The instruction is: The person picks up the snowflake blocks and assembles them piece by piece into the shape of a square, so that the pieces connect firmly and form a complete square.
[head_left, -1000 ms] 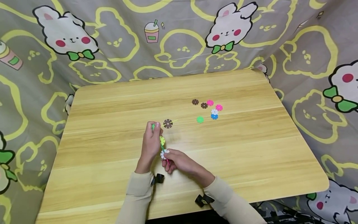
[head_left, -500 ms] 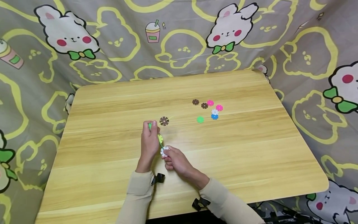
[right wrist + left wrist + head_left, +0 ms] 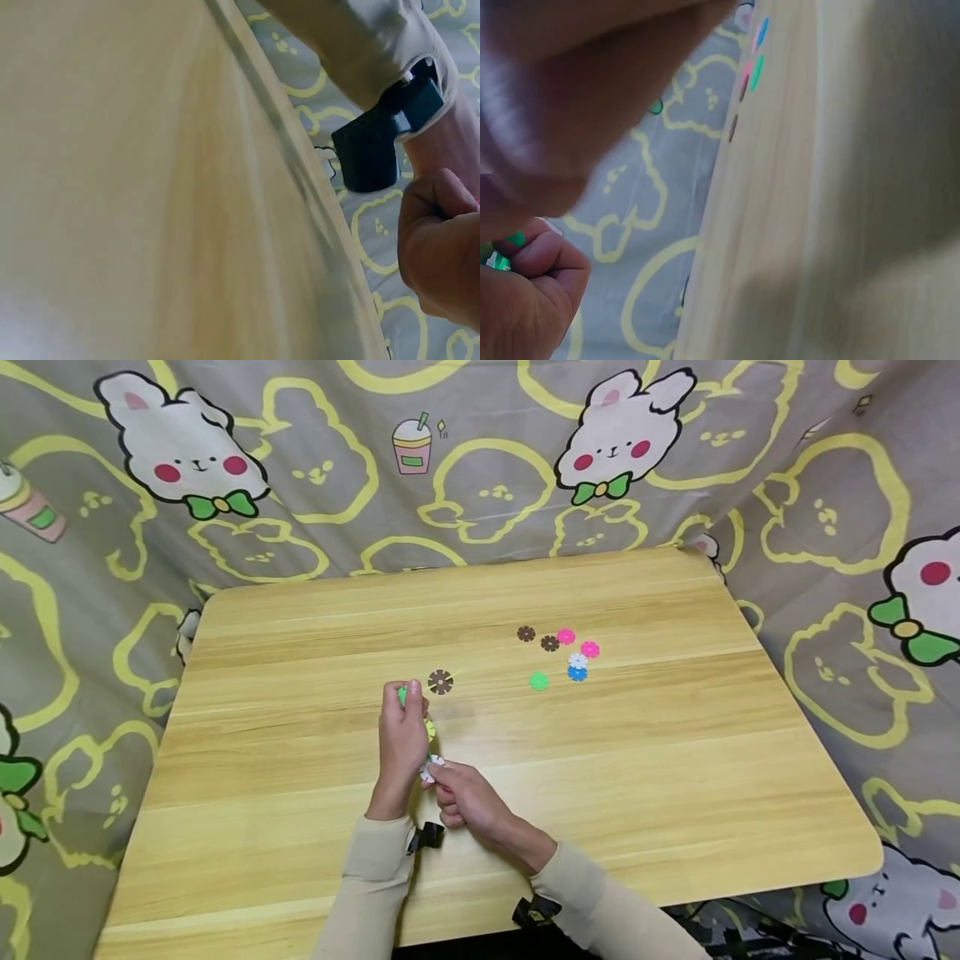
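Linked notched plastic discs hang between the two hands. My left hand (image 3: 402,735) grips the upper end, thumb over a green disc (image 3: 402,695); a brown disc (image 3: 440,682) with a thin yellow disc (image 3: 457,674) through it sticks out beyond. Below, a yellow disc (image 3: 430,729) shows beside the palm. My right hand (image 3: 472,797) pinches a white disc (image 3: 431,768) at the lower end, right by the left wrist. In the left wrist view, green shows between the left hand's fingers (image 3: 551,262), and the right hand (image 3: 577,112) looms blurred above.
Several loose discs lie on the wooden table (image 3: 675,735) right of the hands: brown (image 3: 527,633), pink (image 3: 590,649), blue (image 3: 577,673), white (image 3: 577,660) and green (image 3: 538,681). A patterned curtain (image 3: 480,468) rises behind the far edge.
Both hands shift slightly left. The right hand turns the white disc and brings it closer to the left wrist; the pink piece seen under it is now hidden in the head view.
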`<state>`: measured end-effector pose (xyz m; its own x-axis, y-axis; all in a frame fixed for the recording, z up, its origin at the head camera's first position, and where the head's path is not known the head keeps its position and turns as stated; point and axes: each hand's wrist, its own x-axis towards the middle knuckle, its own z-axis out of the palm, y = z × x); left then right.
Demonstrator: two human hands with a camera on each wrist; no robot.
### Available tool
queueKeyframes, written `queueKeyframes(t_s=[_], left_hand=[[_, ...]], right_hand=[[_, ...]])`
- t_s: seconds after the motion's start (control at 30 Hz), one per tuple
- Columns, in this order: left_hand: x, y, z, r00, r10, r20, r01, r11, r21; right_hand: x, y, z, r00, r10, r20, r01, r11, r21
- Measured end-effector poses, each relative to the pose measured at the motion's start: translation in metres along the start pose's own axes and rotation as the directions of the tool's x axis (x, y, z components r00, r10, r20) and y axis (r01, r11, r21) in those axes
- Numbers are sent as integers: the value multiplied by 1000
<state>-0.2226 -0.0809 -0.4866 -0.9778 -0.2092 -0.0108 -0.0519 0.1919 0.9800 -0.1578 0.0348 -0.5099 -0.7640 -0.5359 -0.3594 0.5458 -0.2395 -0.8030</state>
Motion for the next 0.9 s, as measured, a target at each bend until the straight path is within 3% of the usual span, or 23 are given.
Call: queueKeyframes(t_s=[0.17,0.37,0.63,0.9], left_hand=[[0,1,-3,1000,-13,-1,13,1000,-5],[-1,2,-5,999,-36,27,37,999,-19],[-3,0,-8,996,-61,66,64,997,-35],[-4,-3,-9,994,-68,84,73,996,-51]], right_hand=[[-1,-4,-6,1000,1,1,-1,1000,-5],[-1,-13,-20,990,-72,-125,58,992,-116],[1,-26,-43,953,-164,-253,122,977,-173],[1,-41,-60,899,-269,-345,195,952,-235]])
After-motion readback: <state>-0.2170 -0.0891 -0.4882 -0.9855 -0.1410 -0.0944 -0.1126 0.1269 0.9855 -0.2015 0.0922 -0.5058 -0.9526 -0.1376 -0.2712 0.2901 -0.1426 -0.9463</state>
